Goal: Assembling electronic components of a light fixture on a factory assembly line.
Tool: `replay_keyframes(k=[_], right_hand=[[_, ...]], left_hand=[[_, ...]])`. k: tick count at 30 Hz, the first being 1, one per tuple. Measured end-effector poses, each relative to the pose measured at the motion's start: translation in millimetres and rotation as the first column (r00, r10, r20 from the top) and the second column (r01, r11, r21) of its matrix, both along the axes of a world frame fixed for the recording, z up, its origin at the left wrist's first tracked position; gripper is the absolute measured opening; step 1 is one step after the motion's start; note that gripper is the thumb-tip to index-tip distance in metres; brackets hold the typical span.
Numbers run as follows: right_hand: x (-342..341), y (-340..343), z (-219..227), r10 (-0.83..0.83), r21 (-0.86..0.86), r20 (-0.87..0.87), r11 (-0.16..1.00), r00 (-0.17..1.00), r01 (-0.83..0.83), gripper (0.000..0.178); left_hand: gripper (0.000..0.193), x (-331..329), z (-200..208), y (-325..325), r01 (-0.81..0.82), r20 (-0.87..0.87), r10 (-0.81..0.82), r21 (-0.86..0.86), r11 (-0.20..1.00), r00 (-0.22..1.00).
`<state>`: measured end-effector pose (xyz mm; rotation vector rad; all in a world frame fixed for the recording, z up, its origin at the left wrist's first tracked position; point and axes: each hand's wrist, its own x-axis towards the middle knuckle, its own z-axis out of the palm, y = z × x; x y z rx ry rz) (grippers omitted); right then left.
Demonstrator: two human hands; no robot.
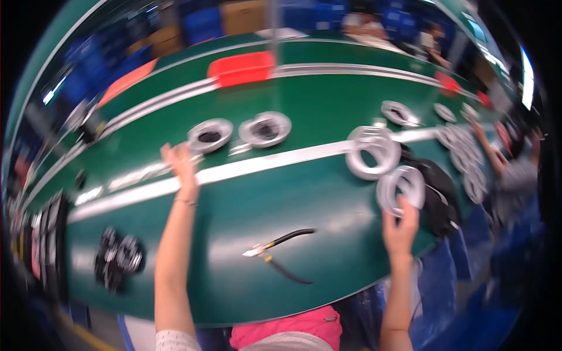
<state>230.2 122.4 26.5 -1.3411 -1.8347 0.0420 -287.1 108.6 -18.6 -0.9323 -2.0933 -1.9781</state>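
My right hand (401, 231) grips a white plastic ring (384, 193) by its near edge, with the thumb at the opening. Just beyond it, more white rings (363, 167) lie stacked across the pale strip. My left hand (180, 161) reaches out over the pale strip, fingers apart and somewhat blurred, holding nothing. Right beside its fingertips is a white round dish-like part (222, 127) with dark pieces inside; whether they touch I cannot tell. A second such part (284, 130) sits to its right. Between my forearms lie cutting pliers (293, 236), their dark handles spread.
Black coiled parts (120, 257) lie at the left on the green table (222, 292). A black bag (439, 190) is beside the rings at the right. Red trays (243, 68) stand along the far rail. More white rings (465, 155) lie near a co-worker (515, 175) at the right.
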Motion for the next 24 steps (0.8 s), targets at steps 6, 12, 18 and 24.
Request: replay_keyframes(k=[6, 12, 18, 24], right_hand=[[41, 49, -11, 0.057, -0.034, 0.097, 0.998, 0.994, -0.054, 0.015], [10, 43, 11, -0.018, 0.040, 0.159, 0.999, 0.987, 0.012, 0.023], [29, 74, -16, -0.022, -0.202, 0.346, 0.974, 0.938, 0.097, 0.028], [18, 19, 46, -0.142, 0.010, 0.274, 0.989, 0.951, 0.144, 0.027]], left_hand=[[0.042, 39, 81, -158, 0.000, -0.419, -0.095, -0.220, 0.976, 0.903], [0.048, -21, 79, -332, -0.283, -0.408, -0.116, -0.786, 0.550, 0.906], [0.082, -5, 73, -335, -0.411, -0.429, -0.089, -0.896, 0.171, 0.899], [0.082, 11, 75, -328, -0.632, -0.638, 0.044, -0.748, 0.203, 0.769]])
